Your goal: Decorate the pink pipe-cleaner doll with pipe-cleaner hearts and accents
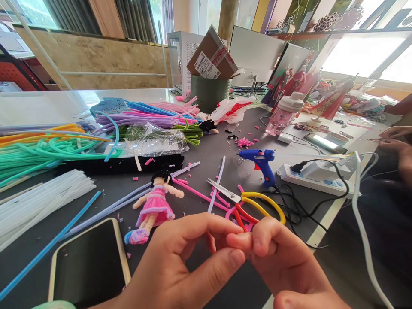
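1. Head view: the left hand [189,262] and the right hand [289,262] are held with fingertips meeting. A narrow gap is left between the curved left fingers, with right fingertips set in it; whether anything small is pinched cannot be told.
2. A small fuzzy black-haired doll in a pink dress [156,204] is laid on the dark grey tabletop [209,150], beyond the left hand.
3. Light, soft, easily bent handling is to be expected; the doll is best grasped at the waist, its thin arms spared.
4. Metal scissors with red-and-yellow handles [236,198], presumably stiff, are best taken by those handles.
5. Counted: one pink-dressed doll, one pair of scissors, one blue plastic glue gun [260,164], one black-screened phone [88,266].
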`<state>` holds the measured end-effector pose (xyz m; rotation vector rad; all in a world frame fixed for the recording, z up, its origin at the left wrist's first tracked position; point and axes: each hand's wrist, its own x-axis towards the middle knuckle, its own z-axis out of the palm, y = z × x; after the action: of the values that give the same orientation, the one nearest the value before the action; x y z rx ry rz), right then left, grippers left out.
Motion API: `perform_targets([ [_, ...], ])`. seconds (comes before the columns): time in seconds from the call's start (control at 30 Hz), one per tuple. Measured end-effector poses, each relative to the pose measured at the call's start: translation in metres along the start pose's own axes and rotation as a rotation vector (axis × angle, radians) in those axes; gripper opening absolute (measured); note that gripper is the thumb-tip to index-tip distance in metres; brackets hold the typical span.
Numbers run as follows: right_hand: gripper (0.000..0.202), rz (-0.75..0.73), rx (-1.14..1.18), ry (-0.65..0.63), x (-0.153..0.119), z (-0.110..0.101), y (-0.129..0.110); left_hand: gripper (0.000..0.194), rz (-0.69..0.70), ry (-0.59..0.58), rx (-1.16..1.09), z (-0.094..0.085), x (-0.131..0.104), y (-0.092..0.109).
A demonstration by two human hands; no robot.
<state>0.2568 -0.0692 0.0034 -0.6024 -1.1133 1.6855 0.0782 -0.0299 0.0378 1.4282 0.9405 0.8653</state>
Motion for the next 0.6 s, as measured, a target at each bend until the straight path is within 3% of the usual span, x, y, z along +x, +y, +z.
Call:
perform_targets([
  [0.3,0.027,0.027,0.012,-0.049,0.003,-0.006,0.005,0.008,-0.032,-0.012,-0.039,-0.001,-0.004,-0.005],
  [0.6,0.02,0.02,0.173,-0.072,0.005,-0.01,0.013,0.011,0.048,-0.044,0.004,0.0,-0.003,-0.002],
])
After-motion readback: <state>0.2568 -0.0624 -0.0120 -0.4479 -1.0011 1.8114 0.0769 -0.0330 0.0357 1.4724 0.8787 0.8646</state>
